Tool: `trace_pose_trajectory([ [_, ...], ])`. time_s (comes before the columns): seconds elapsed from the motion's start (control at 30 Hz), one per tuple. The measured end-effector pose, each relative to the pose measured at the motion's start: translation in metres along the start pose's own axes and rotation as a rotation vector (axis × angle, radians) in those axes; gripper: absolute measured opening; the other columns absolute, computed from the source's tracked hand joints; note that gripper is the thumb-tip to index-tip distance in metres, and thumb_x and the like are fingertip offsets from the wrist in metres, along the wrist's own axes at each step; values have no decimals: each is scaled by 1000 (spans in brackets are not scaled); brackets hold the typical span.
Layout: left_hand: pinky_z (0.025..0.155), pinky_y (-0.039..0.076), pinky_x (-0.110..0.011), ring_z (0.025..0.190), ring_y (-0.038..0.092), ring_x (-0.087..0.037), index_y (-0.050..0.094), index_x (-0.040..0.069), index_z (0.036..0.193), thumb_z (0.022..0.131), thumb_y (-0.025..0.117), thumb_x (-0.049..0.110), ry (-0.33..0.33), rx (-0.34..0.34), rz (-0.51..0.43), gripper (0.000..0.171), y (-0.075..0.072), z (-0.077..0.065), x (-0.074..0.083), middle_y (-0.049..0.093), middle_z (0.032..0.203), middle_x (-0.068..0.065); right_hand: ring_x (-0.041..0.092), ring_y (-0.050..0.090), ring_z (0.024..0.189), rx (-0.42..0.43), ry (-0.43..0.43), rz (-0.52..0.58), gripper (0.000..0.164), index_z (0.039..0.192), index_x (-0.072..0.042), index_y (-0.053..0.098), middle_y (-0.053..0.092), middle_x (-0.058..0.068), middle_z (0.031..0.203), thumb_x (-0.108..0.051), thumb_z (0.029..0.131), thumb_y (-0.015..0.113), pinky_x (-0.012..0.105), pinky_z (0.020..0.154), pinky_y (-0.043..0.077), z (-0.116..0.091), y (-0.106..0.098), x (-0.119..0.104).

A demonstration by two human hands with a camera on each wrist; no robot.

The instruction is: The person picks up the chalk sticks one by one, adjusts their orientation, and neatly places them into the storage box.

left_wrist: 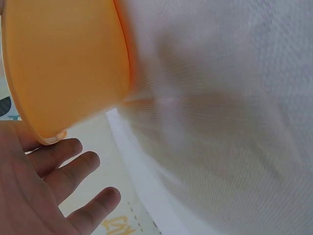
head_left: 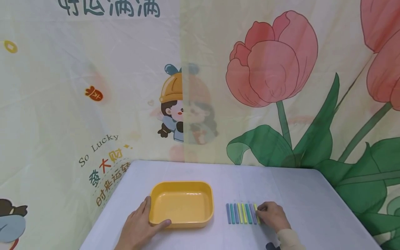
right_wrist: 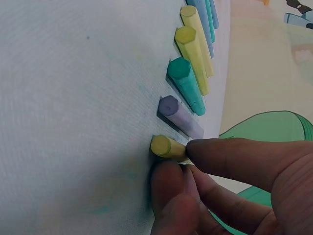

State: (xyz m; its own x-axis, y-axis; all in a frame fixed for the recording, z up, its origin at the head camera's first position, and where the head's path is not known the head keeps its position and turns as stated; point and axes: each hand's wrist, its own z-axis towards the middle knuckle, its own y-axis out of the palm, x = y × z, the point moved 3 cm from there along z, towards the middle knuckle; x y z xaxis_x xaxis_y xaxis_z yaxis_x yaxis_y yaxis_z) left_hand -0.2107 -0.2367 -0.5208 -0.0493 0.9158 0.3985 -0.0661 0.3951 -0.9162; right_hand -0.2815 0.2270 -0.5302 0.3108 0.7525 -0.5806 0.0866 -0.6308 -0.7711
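My left hand rests against the left front corner of a yellow plastic tray. Its thumb lies along the front wall, while the other fingers reach up the left side; the left wrist view shows them spread and fairly straight at the rim. To the tray's right, several coloured chalk sticks lie side by side in a row. At the row's right end, my right hand pinches a yellow chalk stick between thumb and fingers. Beside it lie a purple chalk stick and a teal one.
A white cloth covers the table. Behind it hangs a printed curtain with tulips and cartoon figures. A small dark object shows at the bottom edge near the right sleeve.
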Motion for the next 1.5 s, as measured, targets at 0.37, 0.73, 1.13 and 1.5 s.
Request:
trace_pose_trajectory([
  [0.37, 113, 34, -65, 138, 39, -52, 18, -8, 158, 76, 56, 88, 13, 10, -29, 131, -2, -2, 0, 30, 159, -31, 25, 64, 78, 13, -7, -18, 28, 99, 8, 71, 68, 12, 86, -15, 83, 76, 40, 66, 60, -1, -1, -7],
  [0.73, 112, 35, -65, 136, 41, -53, 19, -8, 157, 75, 56, 89, -11, -5, -41, 133, -2, -2, 2, 31, 157, -32, 26, 63, 77, 33, 2, -85, 24, 96, 8, 70, 67, 12, 82, -12, 84, 75, 40, 66, 59, 1, 1, -13],
  [1.13, 107, 41, -66, 129, 48, -53, 18, -8, 158, 73, 56, 90, -43, -40, -67, 135, 0, 1, -1, 29, 160, -29, 26, 63, 78, 40, 19, -23, 27, 95, 8, 71, 66, 13, 83, -15, 83, 77, 39, 64, 58, 2, 4, -11],
  [1.5, 108, 42, -63, 132, 46, -52, 15, -5, 159, 76, 59, 86, 2, 9, -89, 131, 0, -2, -3, 29, 161, -26, 23, 64, 80, 46, 4, 154, 37, 107, 8, 71, 69, 14, 93, -21, 84, 75, 37, 67, 59, 4, 5, -21],
])
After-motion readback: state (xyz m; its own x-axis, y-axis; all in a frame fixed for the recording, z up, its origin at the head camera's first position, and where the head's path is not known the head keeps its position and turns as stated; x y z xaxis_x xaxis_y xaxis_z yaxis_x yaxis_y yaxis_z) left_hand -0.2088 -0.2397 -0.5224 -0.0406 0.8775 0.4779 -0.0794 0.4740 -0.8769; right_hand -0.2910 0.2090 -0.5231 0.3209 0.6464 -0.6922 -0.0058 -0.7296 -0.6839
